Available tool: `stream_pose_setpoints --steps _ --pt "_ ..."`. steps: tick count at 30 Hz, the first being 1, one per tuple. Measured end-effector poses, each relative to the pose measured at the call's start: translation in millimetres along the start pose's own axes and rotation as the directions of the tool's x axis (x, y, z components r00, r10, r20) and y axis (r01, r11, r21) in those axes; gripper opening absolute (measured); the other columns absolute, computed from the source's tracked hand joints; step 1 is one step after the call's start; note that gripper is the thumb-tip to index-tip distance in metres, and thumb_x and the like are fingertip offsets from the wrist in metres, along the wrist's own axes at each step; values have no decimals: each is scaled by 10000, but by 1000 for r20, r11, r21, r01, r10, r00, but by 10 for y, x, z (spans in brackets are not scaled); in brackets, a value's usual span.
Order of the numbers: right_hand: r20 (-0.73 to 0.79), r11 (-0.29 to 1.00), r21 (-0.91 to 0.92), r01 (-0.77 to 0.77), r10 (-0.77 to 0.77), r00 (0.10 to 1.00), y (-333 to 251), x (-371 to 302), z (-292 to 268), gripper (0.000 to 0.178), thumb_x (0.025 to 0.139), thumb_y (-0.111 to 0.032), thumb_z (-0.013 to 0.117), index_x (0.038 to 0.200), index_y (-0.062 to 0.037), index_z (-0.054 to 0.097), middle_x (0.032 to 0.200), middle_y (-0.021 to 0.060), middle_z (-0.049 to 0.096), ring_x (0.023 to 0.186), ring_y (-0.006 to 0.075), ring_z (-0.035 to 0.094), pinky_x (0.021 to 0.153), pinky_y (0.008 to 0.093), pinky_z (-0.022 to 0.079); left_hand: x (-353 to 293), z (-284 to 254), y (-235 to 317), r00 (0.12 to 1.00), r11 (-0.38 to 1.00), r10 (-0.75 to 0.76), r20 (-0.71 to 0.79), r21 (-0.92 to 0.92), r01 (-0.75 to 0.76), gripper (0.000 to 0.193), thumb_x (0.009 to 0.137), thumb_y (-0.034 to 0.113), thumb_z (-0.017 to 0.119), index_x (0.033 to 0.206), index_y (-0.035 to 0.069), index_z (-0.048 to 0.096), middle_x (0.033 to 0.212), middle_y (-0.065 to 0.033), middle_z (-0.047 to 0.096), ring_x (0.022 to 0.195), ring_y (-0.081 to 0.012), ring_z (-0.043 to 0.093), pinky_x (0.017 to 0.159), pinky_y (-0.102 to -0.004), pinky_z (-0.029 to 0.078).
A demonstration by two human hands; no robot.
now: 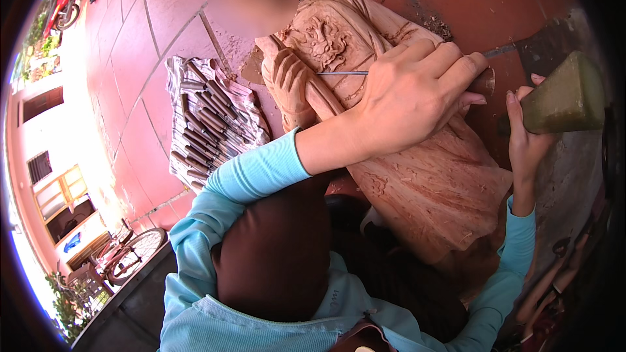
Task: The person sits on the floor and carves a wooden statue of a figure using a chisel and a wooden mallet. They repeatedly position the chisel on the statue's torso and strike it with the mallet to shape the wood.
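Observation:
A carved wooden figure (pixel 430 189) in draped robes lies across the floor in front of me, its head end blurred. My left hand (pixel 417 88) is closed round the handle of a chisel (pixel 342 73) above the figure's chest. The chisel's thin metal shaft points left, toward the carved hand (pixel 290 75) and the curly relief (pixel 323 42). The handle's butt shows at the right of my fist. Farther right, my right hand (pixel 527 143) grips a greenish mallet (pixel 567 101), held apart from the chisel. Its fingers partly hide the mallet's near end.
Several chisels (pixel 208 117) with brown handles lie on a striped cloth (pixel 179 81) left of the figure. Wood shavings (pixel 435 26) are scattered on the red tiled floor (pixel 153 26). A bicycle (pixel 134 254) stands at the lower left, and a red motorbike (pixel 65 3) at the far left.

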State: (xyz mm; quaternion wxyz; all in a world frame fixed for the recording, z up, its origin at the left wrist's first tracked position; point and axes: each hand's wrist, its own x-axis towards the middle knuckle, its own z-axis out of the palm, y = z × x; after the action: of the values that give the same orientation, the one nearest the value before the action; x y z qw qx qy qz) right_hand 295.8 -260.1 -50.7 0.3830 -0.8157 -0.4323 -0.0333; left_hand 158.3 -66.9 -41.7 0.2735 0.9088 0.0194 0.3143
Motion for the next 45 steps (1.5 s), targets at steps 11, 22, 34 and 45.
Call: stream_pose_setpoints --steps 11,22,34,45 --pt "86 970 -117 -213 223 971 -76 -140 -28 501 840 83 637 1305 -50 510 1182 181 644 1119 299 637 903 368 500 -27 21 7 996 999 -5 93 32 2 382 819 308 709 1092 56 617 791 -51 579 671 -228 619 534 -330 484" --pt "-36 982 -1 -189 189 981 33 -304 -111 171 868 45 666 1028 35 608 904 51 631 778 142 591 765 315 487 -42 35 92 986 981 161 -49 -98 -165 431 817 353 686 1120 55 614 818 -52 586 655 -202 614 525 -314 477" --pt "14 992 -14 123 -123 992 -93 -685 -60 291 883 97 597 1105 2 436 857 90 526 741 212 504 774 356 468 -328 -342 365 906 889 396 152 -311 -336 172 765 241 648 851 129 550 732 -6 463 595 -141 521 474 -271 401" --pt "61 885 -1 465 -464 884 -407 -563 1 549 742 150 677 1148 -152 465 905 71 528 762 248 561 675 422 446 -571 -469 142 858 823 499 120 -376 -426 289 782 166 710 643 108 464 620 25 442 551 -124 527 417 -265 363"
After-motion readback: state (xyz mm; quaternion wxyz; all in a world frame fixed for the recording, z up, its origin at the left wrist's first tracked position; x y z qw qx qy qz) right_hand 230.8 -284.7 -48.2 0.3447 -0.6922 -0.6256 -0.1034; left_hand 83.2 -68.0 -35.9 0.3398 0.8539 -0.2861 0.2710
